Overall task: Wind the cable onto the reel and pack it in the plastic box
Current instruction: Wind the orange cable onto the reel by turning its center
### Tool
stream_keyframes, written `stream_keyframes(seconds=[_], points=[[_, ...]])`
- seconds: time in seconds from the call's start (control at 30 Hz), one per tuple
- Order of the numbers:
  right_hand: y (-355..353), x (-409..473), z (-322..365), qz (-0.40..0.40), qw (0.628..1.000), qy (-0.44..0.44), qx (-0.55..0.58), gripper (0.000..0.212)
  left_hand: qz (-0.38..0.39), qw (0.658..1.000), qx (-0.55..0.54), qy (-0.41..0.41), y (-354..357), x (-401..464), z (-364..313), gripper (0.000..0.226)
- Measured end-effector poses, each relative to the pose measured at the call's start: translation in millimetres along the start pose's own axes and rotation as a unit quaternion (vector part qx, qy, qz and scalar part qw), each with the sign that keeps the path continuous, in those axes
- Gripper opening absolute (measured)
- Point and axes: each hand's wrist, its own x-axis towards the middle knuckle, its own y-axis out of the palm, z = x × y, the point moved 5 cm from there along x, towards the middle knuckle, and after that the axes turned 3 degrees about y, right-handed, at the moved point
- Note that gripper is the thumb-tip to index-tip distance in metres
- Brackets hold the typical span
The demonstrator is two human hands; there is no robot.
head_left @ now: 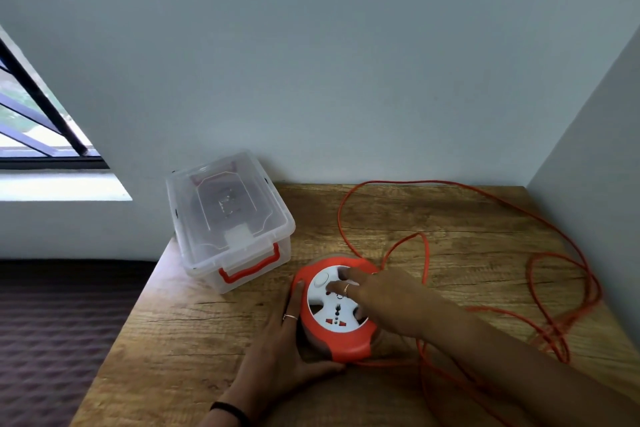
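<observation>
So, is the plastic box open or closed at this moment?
Closed. The clear lid sits flat on the plastic box, and its red handle is up against the front wall.

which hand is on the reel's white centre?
The right hand, fingers on the white socket face of the reel. The left hand only holds the orange rim.

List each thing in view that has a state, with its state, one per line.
Plastic box: lid on, red handle down, standing on the table.
Reel: flat on the table, socket face up.
Cable: mostly unwound, in loose loops across the table.
Left hand: cupped round the reel's side, holding it.
Right hand: resting on the reel's white face, fingers spread.
</observation>
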Motion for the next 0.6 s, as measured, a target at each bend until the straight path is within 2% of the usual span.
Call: stream_keyframes(seconds=[0.23, 0.37, 0.5, 0.6], points=[[-15, 9, 1, -0.041, 0.991, -0.026, -0.123, 0.075, 0.003, 1.000, 0.004, -0.007, -1, 0, -3, 0.132], [-12, 10, 3, -0.069, 0.993, -0.020, -0.092, 0.070, -0.002, 1.000, 0.006, -0.006, 0, 2, -1, 0.136], [-5, 11, 13, -0.096, 0.993, 0.067, 0.017, 0.065, -0.004, 1.000, 0.018, -0.010, -1, 1, -1, 0.137], [5, 15, 22, -0.102, 0.966, 0.217, 0.098, 0.067, -0.008, 1.000, 0.024, 0.000, -2, 0, -4, 0.134]])
